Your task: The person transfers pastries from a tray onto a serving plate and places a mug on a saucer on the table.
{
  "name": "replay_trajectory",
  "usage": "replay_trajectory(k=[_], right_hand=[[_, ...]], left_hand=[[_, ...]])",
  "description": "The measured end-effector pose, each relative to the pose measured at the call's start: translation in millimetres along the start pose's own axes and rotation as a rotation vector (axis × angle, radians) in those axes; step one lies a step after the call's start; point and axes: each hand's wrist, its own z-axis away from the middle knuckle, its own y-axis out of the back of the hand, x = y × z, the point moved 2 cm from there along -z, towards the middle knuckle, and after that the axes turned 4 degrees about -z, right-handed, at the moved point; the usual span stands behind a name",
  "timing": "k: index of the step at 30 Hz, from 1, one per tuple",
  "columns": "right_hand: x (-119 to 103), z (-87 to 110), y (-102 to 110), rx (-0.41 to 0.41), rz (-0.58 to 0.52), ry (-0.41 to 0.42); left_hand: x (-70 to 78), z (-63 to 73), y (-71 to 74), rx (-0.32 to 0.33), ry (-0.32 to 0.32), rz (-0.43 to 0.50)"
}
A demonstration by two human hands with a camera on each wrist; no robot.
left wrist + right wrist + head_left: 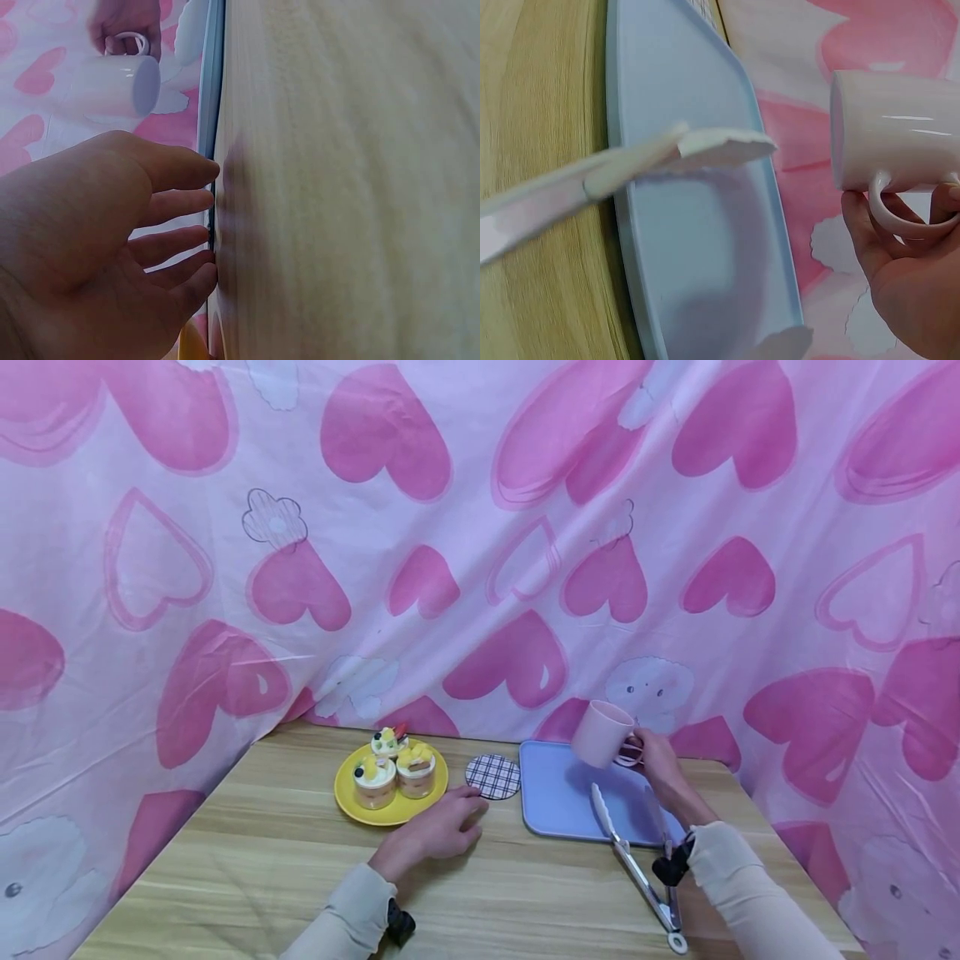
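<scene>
A pale pink mug [600, 735] hangs over the blue tray [558, 814], upright with a slight tilt. My right hand [663, 768] grips it by the handle, as the right wrist view also shows with the mug [900, 135] and the hand [922, 292]. My left hand [438, 827] is low over the table, its loosely bent fingers at the near edge of a round checked coaster [493, 777]. In the left wrist view nothing lies between the fingers of that hand [112, 247]; whether they touch the coaster, I cannot tell.
Silver tongs [641, 877] with pale tips lie spread across the tray's near edge, below my right forearm. On the left, a yellow plate [348, 802] bears three dessert cups [375, 785]. A pink heart-patterned cloth [480, 568] hangs behind the wooden table [300, 860].
</scene>
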Motion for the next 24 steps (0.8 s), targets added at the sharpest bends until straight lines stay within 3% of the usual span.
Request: replay_trajectory(k=[12, 24], right_hand=[[-3, -3.0, -25, -0.026, -0.004, 0.015], [-1, -4.2, -47, -0.037, 0.103, 0.005]], left_hand=[[-1.7, 0.7, -1.3, -0.01, -0.003, 0.001], [-2.2, 0.3, -2.8, -0.012, 0.001, -0.002]])
